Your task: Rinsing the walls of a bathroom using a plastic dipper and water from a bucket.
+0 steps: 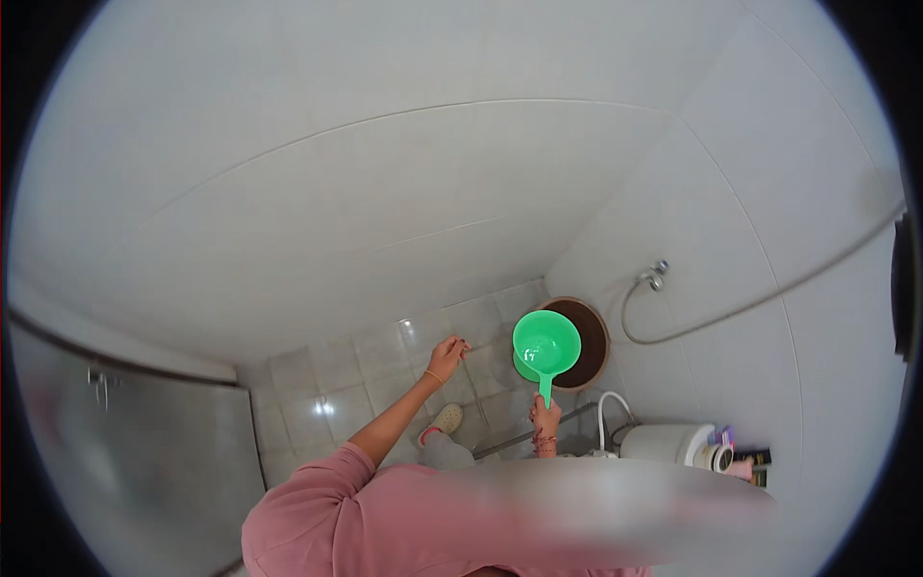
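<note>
My right hand (546, 417) grips the handle of a green plastic water dipper (548, 342). The dipper's bowl faces up and shows bright reflections inside, though whether it holds water is unclear. Below the bowl is a large brown bucket (604, 339), partly covered from view, standing on the floor near the corner. Another green edge (524, 368) peeks out beneath the bowl; what it belongs to is hidden. Off to the left, my left hand (448, 356) hovers over the floor tiles with its fingers curled. Whether something small sits between those fingers cannot be made out.
A wall tap (652, 275) with a flexible hose (728, 314) is right of the bucket. A white toilet tank (660, 441) bearing several toiletries (739, 461) stands lower right. Grey floor tiles (346, 404) look shiny. A door (159, 440) is at left, and a floor strip (526, 433) crosses near my foot.
</note>
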`<action>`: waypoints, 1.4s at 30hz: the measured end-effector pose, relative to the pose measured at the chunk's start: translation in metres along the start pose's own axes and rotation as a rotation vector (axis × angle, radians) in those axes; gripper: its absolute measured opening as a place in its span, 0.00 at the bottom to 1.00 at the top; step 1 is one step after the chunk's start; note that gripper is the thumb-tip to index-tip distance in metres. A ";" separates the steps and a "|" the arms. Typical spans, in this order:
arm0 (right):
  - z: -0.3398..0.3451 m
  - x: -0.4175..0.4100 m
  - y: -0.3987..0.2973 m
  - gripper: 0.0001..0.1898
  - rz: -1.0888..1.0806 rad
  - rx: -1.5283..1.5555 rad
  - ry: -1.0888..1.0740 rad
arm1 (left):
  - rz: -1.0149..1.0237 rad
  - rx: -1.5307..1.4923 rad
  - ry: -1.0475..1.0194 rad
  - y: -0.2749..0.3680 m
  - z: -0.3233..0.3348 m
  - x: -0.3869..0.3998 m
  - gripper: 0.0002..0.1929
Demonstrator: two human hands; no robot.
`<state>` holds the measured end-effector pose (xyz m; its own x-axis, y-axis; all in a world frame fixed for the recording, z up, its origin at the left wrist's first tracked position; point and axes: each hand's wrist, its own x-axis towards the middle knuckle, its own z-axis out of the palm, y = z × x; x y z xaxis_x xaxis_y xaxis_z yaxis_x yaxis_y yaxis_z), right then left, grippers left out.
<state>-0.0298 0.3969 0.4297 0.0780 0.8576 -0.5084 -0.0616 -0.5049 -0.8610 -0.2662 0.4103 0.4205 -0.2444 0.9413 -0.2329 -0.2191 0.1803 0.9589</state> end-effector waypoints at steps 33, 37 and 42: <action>0.176 -0.245 0.179 0.14 0.024 -0.761 -0.645 | 0.072 -0.234 0.863 -0.115 -0.236 -0.426 0.10; 0.283 -0.258 0.090 0.20 -0.275 -0.773 -0.704 | 0.146 -0.213 0.875 -0.099 -0.237 -0.440 0.11; 0.379 -0.339 -0.101 0.09 -0.698 -0.397 -0.812 | 0.182 -0.246 0.913 -0.086 -0.230 -0.451 0.10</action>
<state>-0.4273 0.1949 0.6938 -0.7037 0.7007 0.1172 0.0727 0.2352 -0.9692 -0.3548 -0.0952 0.4051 -0.9124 0.3451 -0.2199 -0.2719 -0.1095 0.9561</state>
